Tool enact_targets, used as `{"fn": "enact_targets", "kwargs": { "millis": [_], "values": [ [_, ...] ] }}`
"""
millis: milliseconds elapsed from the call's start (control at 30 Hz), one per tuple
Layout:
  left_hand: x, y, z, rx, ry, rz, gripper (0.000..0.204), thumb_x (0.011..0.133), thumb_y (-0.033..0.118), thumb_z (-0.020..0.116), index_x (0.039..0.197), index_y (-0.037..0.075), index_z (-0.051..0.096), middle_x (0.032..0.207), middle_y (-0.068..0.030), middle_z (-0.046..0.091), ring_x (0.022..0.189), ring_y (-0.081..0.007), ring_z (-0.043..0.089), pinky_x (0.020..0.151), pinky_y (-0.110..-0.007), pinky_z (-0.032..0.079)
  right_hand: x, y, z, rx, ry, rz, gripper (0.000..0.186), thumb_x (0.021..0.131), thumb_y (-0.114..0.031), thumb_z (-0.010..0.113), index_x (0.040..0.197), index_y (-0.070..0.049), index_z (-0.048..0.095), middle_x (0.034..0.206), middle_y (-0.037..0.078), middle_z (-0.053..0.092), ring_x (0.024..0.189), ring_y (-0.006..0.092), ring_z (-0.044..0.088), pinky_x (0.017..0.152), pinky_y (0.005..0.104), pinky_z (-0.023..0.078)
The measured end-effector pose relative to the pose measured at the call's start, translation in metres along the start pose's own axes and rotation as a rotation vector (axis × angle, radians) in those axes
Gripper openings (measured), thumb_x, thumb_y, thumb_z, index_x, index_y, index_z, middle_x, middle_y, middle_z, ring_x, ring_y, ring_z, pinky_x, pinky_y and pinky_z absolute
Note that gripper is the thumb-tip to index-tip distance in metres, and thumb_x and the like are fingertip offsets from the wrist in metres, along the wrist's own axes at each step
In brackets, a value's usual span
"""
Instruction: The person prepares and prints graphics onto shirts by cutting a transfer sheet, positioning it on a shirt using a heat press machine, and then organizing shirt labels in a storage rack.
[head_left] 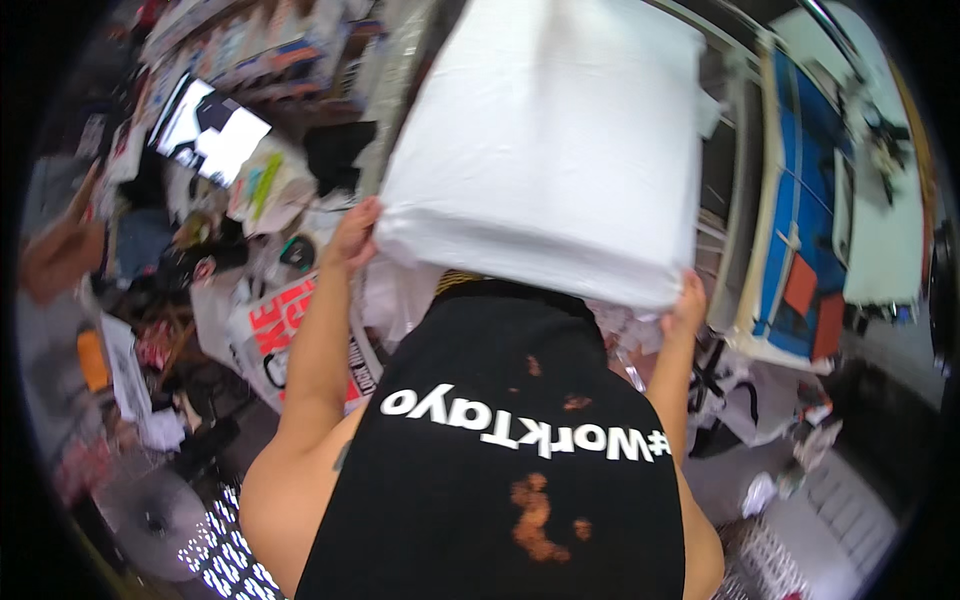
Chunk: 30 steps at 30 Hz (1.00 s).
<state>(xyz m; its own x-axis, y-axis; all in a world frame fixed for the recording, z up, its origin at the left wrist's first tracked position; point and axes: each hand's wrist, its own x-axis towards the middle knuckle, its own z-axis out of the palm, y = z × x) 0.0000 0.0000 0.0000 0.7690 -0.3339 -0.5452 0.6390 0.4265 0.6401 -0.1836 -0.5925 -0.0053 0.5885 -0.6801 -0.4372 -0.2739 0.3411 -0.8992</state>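
My bare left hand and bare right hand clasp the near corners of the rectangular white cloth, spread before my black fabric top, where even outward tension best keeps its edge straight.

White fabric cut off at twelve o'clock, right hand blurred at three, screen at ten unclear to me

Lit screen, blue panel, orange object

Space over the white cloth is open, a grey rail flanking its right.
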Motion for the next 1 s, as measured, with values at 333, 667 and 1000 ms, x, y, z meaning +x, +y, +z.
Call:
{"fn": "enact_targets", "kwargs": {
  "millis": [333,667,1000],
  "values": [
    [0.024,-0.006,-0.005,0.383,0.009,-0.179,0.023,0.102,0.032,0.060,0.106,0.010,0.062,0.098,0.0000,0.069,0.088,-0.0098,0.067,0.076,-0.031,0.056,-0.005,0.005,0.027,-0.014,-0.348,0.216,0.044,0.103,-0.039,0.054,0.121,0.000,0.064,0.114,0.014,0.070,0.103,0.0233,0.067,0.093,0.0375,0.054],
    [0.215,0.099,0.100,-0.084,-0.220,-0.160,0.076,0.096,0.067,0.046,0.130,0.000,0.060,0.118,-0.0120,0.070,0.103,-0.0238,0.069,0.092,-0.040,0.055,0.154,-0.116,0.191,0.230,-0.565,0.277,0.076,0.098,-0.062,0.049,0.141,0.001,0.050,0.140,0.016,0.057,0.126,0.0288,0.056,0.105,0.0410,0.046],
    [0.371,0.204,0.092,-0.221,-0.199,0.090,0.052,0.098,0.032,0.062,0.133,-0.006,0.054,0.125,-0.0186,0.066,0.114,-0.0324,0.065,0.101,-0.046,0.053,0.293,-0.157,0.228,0.518,-0.248,0.128,0.048,0.095,-0.033,0.060,0.131,0.000,0.060,0.126,0.014,0.066,0.113,0.0320,0.064,0.101,0.0411,0.049]
  ]
}}
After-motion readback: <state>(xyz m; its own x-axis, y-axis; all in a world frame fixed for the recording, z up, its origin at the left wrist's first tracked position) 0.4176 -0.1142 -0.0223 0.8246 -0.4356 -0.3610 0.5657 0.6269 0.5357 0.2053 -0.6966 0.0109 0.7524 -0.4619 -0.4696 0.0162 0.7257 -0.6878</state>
